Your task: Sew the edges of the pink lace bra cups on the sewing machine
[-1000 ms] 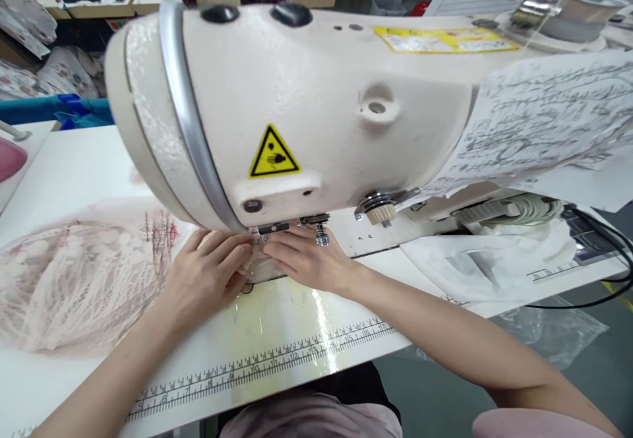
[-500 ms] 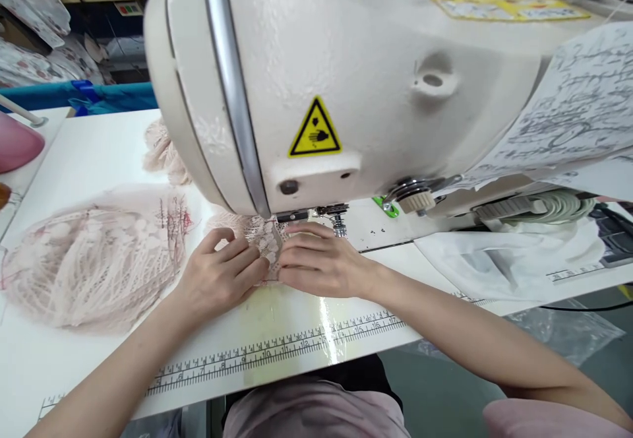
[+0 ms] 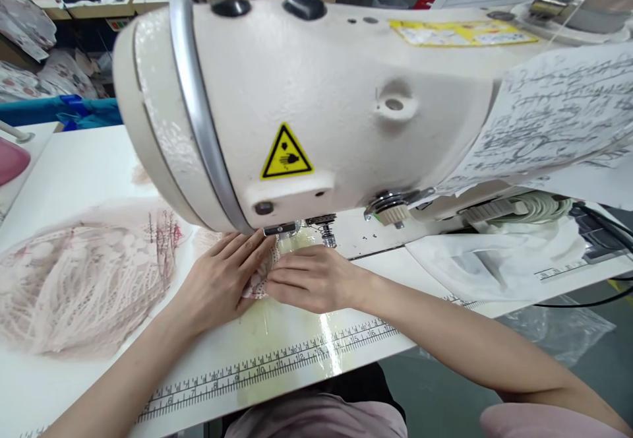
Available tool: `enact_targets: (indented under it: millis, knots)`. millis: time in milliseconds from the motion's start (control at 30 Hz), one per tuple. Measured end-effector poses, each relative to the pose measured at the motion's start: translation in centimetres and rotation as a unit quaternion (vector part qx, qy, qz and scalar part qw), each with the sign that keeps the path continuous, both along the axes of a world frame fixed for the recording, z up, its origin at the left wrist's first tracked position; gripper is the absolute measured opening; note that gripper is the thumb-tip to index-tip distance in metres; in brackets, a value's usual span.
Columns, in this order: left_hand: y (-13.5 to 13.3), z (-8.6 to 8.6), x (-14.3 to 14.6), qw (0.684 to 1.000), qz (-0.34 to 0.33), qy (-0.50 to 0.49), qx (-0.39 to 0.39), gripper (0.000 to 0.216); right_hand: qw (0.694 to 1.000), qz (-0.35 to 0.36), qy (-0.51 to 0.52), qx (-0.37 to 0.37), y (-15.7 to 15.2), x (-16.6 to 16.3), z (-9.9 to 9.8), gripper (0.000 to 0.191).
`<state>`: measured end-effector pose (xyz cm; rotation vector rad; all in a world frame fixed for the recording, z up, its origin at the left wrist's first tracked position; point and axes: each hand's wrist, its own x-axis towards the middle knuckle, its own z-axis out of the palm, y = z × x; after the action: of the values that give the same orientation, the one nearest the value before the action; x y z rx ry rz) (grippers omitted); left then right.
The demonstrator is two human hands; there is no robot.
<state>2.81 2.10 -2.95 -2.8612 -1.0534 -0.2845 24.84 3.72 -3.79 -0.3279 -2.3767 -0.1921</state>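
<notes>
A piece of pale pink lace [image 3: 258, 285] lies on the white table under the head of a sewing machine [image 3: 341, 108]. My left hand [image 3: 220, 283] rests flat on the lace, its fingers stretched out toward the needle area. Close by on the right, my right hand [image 3: 311, 280] has its fingers pressed together on the lace's edge; the fingertips are partly hidden. The presser foot and needle are mostly out of sight behind the machine head and my fingers. A tension dial [image 3: 394, 214] sits on the machine's front.
Left of my hands lies a larger heap of pink lace [image 3: 89, 280] with red stitching. A printed ruler [image 3: 267, 367] runs along the table's front edge. To the right are white cloth [image 3: 459, 260] and a coil of pale tape [image 3: 537, 208]. Handwritten paper [image 3: 564, 115] hangs on the machine.
My left hand's curled fingers have straightened and now lie flat on the lace. My right hand has come slightly back toward me. The camera view has shifted, showing more behind the machine.
</notes>
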Motion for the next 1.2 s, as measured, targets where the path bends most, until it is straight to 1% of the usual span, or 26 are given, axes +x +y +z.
enact_targets:
  millis: [200,333,467,600,700,833,1033,1200]
  knots:
    - [0.2,0.3,-0.2,1.000,0.007,0.001,-0.014,0.058,1.000,0.002,0.006,0.018,0.0,-0.4,0.3,0.013]
    - [0.5,0.6,-0.6,1.000,0.000,0.011,-0.029,0.059,1.000,0.006,0.014,0.024,-0.1,-0.7,0.0,0.014]
    - [0.7,0.8,-0.9,0.999,0.004,0.006,-0.044,0.058,1.000,0.006,-0.002,0.021,-0.2,-0.7,-0.4,0.014]
    - [0.8,0.9,-0.8,0.999,0.002,0.010,-0.036,0.058,1.000,0.006,-0.006,0.030,-0.2,-0.6,-0.4,0.015]
    - [0.8,0.9,-0.7,1.000,-0.003,0.010,-0.024,0.058,0.999,0.001,0.012,0.039,0.0,-0.7,-0.2,0.018]
    - [0.7,0.9,-0.5,1.000,0.009,0.009,-0.024,0.059,0.998,-0.004,0.037,0.045,0.1,-0.7,-0.1,0.018]
    - [0.5,0.5,-0.1,0.999,0.034,0.023,-0.015,0.059,0.999,-0.014,0.015,0.033,0.1,-0.4,-0.1,0.016]
    - [0.3,0.3,0.2,0.999,0.043,0.026,-0.007,0.057,0.999,-0.026,0.017,0.023,0.2,-0.1,0.0,0.015]
